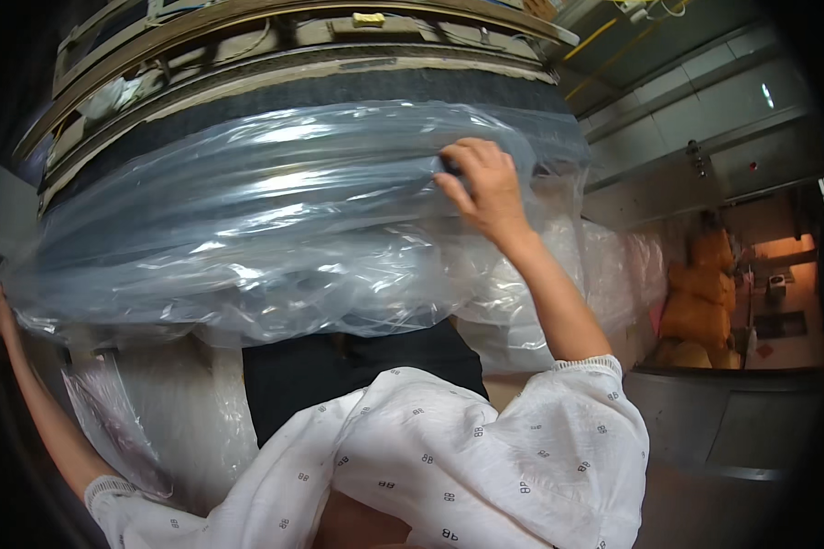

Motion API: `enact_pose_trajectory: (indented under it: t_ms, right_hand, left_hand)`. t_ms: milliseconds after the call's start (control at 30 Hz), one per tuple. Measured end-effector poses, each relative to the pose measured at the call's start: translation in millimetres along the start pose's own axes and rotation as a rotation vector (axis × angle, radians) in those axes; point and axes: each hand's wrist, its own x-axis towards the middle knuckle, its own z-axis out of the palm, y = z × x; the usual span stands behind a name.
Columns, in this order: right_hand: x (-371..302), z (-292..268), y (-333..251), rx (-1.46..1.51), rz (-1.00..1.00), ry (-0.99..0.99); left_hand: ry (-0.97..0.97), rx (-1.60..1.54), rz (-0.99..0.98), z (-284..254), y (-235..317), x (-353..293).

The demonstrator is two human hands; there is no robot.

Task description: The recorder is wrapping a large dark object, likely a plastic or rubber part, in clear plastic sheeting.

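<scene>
A wide clear plastic film [275,183] lies in long folds over a dark-topped bench [412,87] and hangs over its near edge in crumpled layers. At the far left, my left hand [2,309] is closed on the film's edge, partly lost in the dark rim of the picture. My right hand [490,188] is over the right part of the film, thumb and fingers apart and curved downward. A dark gap shows between thumb and forefinger, and I cannot make out any object there.
Behind the bench runs a long machine frame [293,59] with rails and a small yellow block [368,19] on it. More clear film [623,261] hangs at the right. Orange sacks [700,302] are stacked further right, near a metal cabinet [760,425].
</scene>
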Motion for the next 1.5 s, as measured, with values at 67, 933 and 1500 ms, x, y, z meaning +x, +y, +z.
enact_pose_trajectory:
  t_ms: [67, 933, 1500]
  right_hand:
    - [-24, -14, 38, 0.085, 0.077, 0.015]
    - [-19, -66, 133, 0.442, 0.286, -0.496]
    - [-140, -181, 368, -0.618, 0.824, -0.025]
  left_hand:
    - [0.087, 0.167, 0.036, -8, 1, 29]
    - [-0.666, -0.615, 0.663, 306, 592, -486]
    - [0.02, 0.634, 0.564, -3, 136, -133]
